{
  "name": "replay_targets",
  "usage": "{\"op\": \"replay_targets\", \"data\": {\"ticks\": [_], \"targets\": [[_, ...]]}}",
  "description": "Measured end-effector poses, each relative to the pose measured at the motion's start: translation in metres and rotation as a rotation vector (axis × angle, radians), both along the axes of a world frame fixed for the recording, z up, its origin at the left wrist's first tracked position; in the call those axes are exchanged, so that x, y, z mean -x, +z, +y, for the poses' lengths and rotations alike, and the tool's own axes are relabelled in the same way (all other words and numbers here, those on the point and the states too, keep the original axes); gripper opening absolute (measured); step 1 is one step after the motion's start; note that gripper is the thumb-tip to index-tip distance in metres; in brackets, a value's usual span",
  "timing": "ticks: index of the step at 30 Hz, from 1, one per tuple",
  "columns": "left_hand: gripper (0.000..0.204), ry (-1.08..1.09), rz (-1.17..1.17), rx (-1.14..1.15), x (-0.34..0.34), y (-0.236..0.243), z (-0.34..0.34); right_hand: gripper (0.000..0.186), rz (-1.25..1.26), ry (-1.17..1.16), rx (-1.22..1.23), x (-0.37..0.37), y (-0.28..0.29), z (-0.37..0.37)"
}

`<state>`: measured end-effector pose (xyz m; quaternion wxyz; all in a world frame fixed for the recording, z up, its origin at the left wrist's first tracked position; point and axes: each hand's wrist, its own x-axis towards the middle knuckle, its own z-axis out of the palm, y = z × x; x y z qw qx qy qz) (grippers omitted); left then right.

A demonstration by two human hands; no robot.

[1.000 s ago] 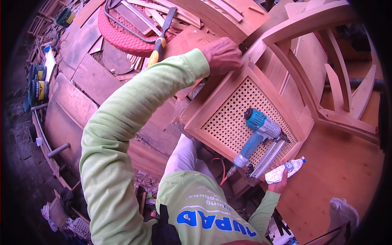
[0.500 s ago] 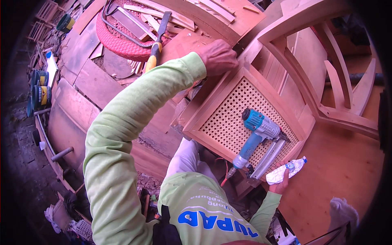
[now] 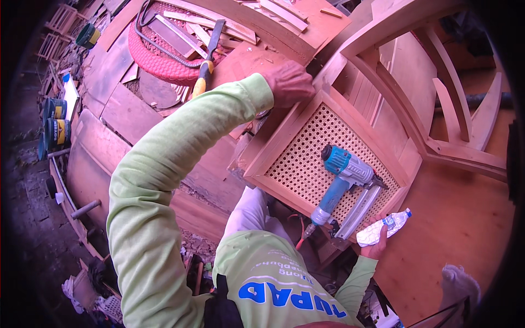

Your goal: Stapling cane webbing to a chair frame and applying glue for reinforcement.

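Note:
In my right hand, low on the right, lies a small clear plastic bottle with a blue cap and white contents; the fingers are closed round it. My left hand is a loose fist at the back left corner of a wooden chair's seat frame. Whatever its fingers hold, if anything, is hidden. Woven cane webbing fills the seat. On it rests a teal and grey air nailer, its handle toward me and a hose fitting at the end.
The chair's curved backrest rises at the right. Left of it, a red woven round seat holds wood strips, a hacksaw-like frame and a yellow-handled chisel. Dark tubs stand far left. A brown board spreads at right.
My left fist has shifted slightly down and left beside the frame corner, its forearm moving left too. The right hand, bottle and nailer stay where they were.

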<state>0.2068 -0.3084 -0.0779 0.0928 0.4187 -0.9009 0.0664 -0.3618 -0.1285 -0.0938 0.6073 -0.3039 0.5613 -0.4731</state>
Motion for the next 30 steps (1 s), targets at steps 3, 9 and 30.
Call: {"op": "replay_targets", "data": {"ticks": [3,9,30], "targets": [[0.015,0.007,0.023,0.006,-0.011,0.005,0.002,0.069,-0.027,-0.003,0.006,-0.004,-0.003,-0.004],[0.01,0.344,0.374,-0.052,-0.006,0.086,0.041,0.069,-0.04,-0.051,0.035,-0.001,-0.004,-0.001],[0.031,0.215,1.361,-1.13,0.271,0.097,0.033,0.059,-0.172,-0.16,0.09,-0.007,-0.011,0.007]]}}
